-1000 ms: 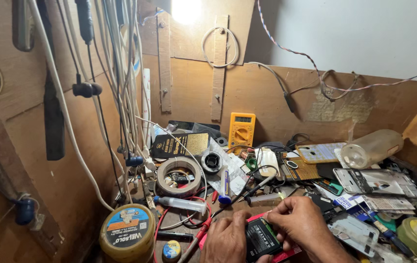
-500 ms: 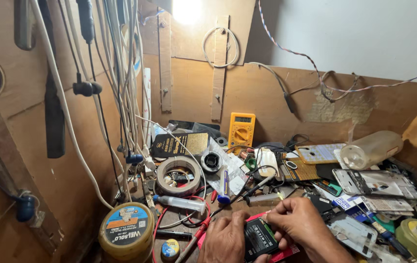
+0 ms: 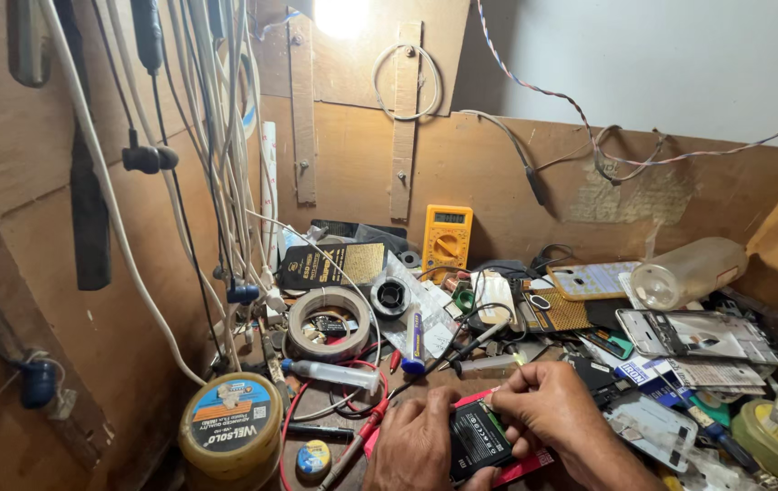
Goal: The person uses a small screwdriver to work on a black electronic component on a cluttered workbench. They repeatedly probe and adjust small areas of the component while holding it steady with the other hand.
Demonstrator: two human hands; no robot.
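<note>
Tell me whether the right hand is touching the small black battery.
Touching. The head view shows the right hand with its fingertips pinched on the top edge of the black battery, while the left hand grips its left side; no gap shows.

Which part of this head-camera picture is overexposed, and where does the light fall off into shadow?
Head view: the lamp at the top edge is blown out to white, glaring on the wooden back panel beneath it; the left wall and the lower left corner sit in shadow; both the left hand and right hand on the black battery are evenly lit and sharp.
</note>
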